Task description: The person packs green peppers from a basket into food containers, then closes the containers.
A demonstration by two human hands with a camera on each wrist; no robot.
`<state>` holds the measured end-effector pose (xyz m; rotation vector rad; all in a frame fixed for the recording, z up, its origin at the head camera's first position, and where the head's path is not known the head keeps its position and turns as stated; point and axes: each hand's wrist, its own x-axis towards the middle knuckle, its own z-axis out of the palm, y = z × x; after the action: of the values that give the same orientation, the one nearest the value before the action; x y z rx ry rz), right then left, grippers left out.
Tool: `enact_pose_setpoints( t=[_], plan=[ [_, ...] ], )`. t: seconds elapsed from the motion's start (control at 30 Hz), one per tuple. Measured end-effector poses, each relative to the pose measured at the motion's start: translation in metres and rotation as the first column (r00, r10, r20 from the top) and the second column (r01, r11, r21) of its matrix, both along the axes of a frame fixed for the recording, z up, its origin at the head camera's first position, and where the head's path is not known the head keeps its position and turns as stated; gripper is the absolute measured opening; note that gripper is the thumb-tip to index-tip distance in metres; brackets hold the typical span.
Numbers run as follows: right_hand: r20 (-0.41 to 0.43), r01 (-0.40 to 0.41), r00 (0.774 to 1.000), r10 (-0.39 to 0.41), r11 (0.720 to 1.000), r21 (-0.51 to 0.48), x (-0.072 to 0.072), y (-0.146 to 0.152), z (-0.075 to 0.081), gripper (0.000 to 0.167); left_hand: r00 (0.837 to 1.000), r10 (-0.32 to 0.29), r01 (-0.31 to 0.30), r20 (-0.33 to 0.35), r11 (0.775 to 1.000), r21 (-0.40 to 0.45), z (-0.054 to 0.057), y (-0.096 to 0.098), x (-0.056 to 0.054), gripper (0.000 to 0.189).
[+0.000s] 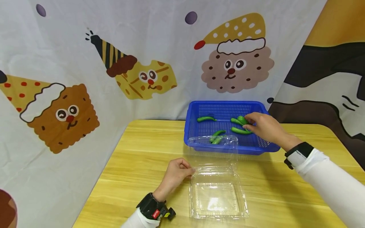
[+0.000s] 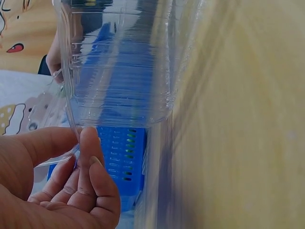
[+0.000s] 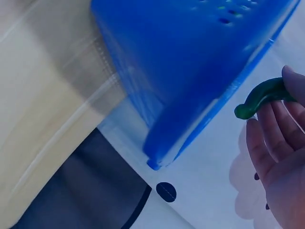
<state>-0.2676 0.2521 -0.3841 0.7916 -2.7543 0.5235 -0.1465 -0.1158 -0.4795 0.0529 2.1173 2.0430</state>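
My left hand [image 1: 177, 172] pinches the left edge of an open clear plastic clamshell box [image 1: 218, 196], near its hinge; the left wrist view shows thumb and index finger [image 2: 89, 148] meeting at that rim. The raised lid [image 1: 214, 158] overlaps the front of a blue plastic basket [image 1: 228, 148]. Over the basket's right side, my right hand [image 1: 265, 128] grips a curved green chili pepper [image 3: 264, 95] between thumb and fingers. Below the fingertips lies another green pepper [image 1: 239, 130] in the basket. More peppers lie at its back left [image 1: 206, 119] and front, some seen through the lid.
The basket stands at the back of a yellow wood-grain table [image 1: 137, 177], close to a white cloth backdrop [image 1: 159, 28] printed with cartoon snacks. Each wrist wears a black strap, the left one [image 1: 152, 205] with a small device sticking out.
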Motion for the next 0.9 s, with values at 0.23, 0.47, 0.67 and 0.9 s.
enact_pose_setpoints(
  t=[0.23, 0.47, 0.67, 0.9],
  plan=[
    [-0.037, 0.012, 0.999, -0.016, 0.996, -0.086, 0.015, -0.002, 0.006, 0.03, 1.0, 0.0, 0.0, -0.003, 1.0, -0.019, 0.0, -0.001, -0.002, 0.018],
    [-0.088, 0.021, 0.996, -0.033, 0.991, -0.132, 0.031, -0.009, 0.009, 0.03, 1.0, 0.008, -0.008, -0.002, 1.0, -0.03, 0.0, -0.001, -0.003, 0.019],
    [-0.148, 0.001, 0.989, -0.023, 0.989, -0.147, 0.046, -0.019, 0.012, 0.027, 1.0, 0.008, -0.008, 0.003, 1.0, -0.019, 0.0, -0.002, -0.003, 0.02],
    [-0.2, -0.048, 0.98, 0.011, 0.983, -0.179, 0.06, -0.03, 0.011, 0.026, 1.0, 0.016, -0.016, 0.014, 1.0, -0.018, 0.0, -0.002, -0.002, 0.02]
  ],
)
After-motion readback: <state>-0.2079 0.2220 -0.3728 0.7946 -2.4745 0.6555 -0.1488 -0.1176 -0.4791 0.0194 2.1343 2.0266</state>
